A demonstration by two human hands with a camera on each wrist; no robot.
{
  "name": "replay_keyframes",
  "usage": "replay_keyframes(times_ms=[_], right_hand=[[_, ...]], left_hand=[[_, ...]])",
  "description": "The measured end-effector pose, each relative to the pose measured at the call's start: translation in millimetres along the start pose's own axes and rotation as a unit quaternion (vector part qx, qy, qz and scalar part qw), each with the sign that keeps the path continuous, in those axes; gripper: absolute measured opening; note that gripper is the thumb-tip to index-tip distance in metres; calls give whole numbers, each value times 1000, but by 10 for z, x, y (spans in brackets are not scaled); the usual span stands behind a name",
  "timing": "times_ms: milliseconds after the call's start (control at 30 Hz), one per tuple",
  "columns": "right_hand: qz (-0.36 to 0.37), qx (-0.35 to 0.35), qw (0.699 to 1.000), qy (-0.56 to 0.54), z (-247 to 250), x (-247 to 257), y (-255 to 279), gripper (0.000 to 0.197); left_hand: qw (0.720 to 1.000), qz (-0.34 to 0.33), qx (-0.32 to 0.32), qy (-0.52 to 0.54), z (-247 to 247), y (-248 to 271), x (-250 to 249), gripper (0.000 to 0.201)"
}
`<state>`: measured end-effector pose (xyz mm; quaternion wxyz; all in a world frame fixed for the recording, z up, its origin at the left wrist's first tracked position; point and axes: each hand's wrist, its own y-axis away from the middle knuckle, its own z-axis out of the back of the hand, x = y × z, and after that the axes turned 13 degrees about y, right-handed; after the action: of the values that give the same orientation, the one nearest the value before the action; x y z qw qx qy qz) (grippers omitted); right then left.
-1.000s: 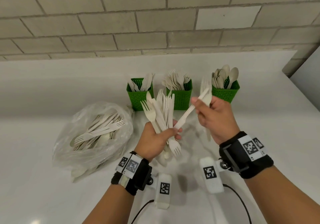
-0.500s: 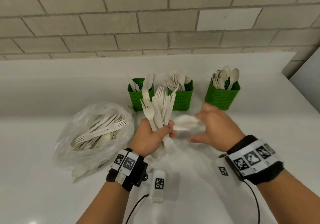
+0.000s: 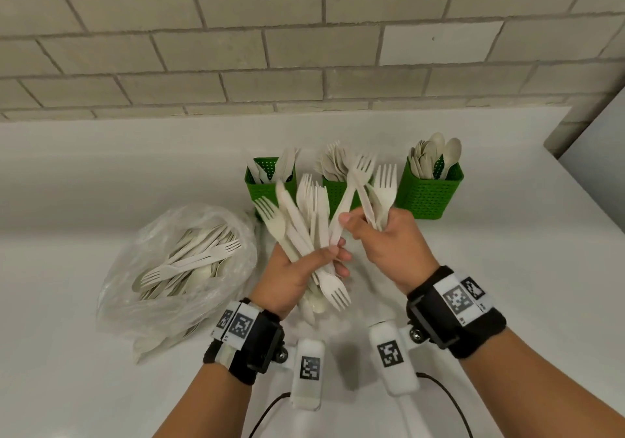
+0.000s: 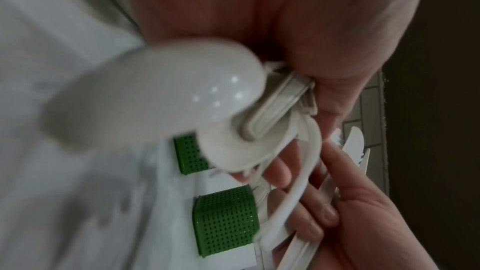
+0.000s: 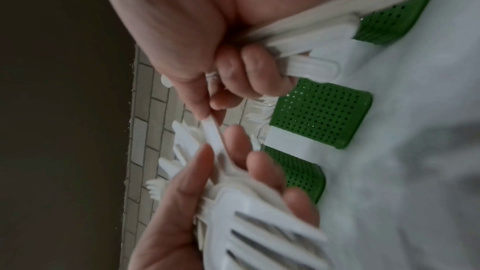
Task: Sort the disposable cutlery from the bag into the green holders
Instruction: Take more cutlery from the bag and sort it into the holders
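My left hand grips a mixed bundle of pale disposable cutlery above the counter, mostly forks, some upside down. Right beside it, my right hand holds a few forks tines up, and its thumb and forefinger pinch the handle of another fork that leans out of the bundle. Behind the hands stand three green holders: the left one with knives, the middle one with forks, the right one with spoons. In the right wrist view, fingers curl round fork handles.
A clear plastic bag with several more forks and spoons lies on the white counter to the left of my hands. A brick wall rises behind the holders. A spoon bowl blurs the left wrist view.
My right hand, which held a fork raised away from the bundle, swung down and back to the bundle. It now pinches another fork there. The left hand stayed nearly still.
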<state>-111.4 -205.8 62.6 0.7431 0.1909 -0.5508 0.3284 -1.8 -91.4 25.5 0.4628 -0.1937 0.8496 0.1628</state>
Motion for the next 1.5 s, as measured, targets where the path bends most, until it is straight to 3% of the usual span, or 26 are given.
replay_keyframes(times_ms=[133, 267, 400, 567, 633, 700, 833, 900, 967, 1067, 1200, 1300, 1400, 1500], right_hand=[[-21, -27, 998, -45, 34, -113, -53, 13], [-30, -22, 998, -50, 7, -135, -47, 20], [-2, -11, 999, 35, 78, -115, -57, 24], [-10, -3, 999, 47, 142, -136, -78, 27], [-9, -5, 999, 44, 144, -133, -74, 23], [-15, -11, 1000, 13, 181, -137, -89, 13], [-63, -122, 981, -136, 378, -134, -118, 4], [-87, -139, 965, -203, 398, -171, -79, 7], [-116, -105, 962, -223, 301, -258, 4, 7], [-136, -7, 984, -115, 120, -348, 164, 3], [-115, 144, 983, -13, 16, -353, 198, 9], [-92, 194, 974, 66, 14, -321, 162, 15], [-102, 148, 983, 47, 75, -351, 112, 23], [-98, 27, 994, -46, 189, -344, 52, 6]], left_hand=[[1000, -20, -22, -5, 3, -11, -24, 30], [999, -20, -44, -12, -8, -14, -10, 8], [997, -21, -69, -25, 29, -2, 32, 5], [991, -60, -105, -56, -9, -24, 64, 25], [985, -86, -121, -86, -10, -63, 72, 21], [978, -108, -159, -82, 21, -96, 64, 5], [972, -96, -213, 9, 154, -131, 1, 11], [971, -75, -210, 81, 165, -131, -28, 9], [971, -61, -200, 112, 112, -132, -24, 7], [972, -69, -185, 130, 21, -135, 20, 20], [981, -74, -162, 70, -10, -108, 74, 8], [987, -71, -143, 21, -57, -79, 131, 9], [983, -62, -163, 56, -72, -93, 117, 8], [980, -61, -172, 77, -12, -108, 61, 9]])
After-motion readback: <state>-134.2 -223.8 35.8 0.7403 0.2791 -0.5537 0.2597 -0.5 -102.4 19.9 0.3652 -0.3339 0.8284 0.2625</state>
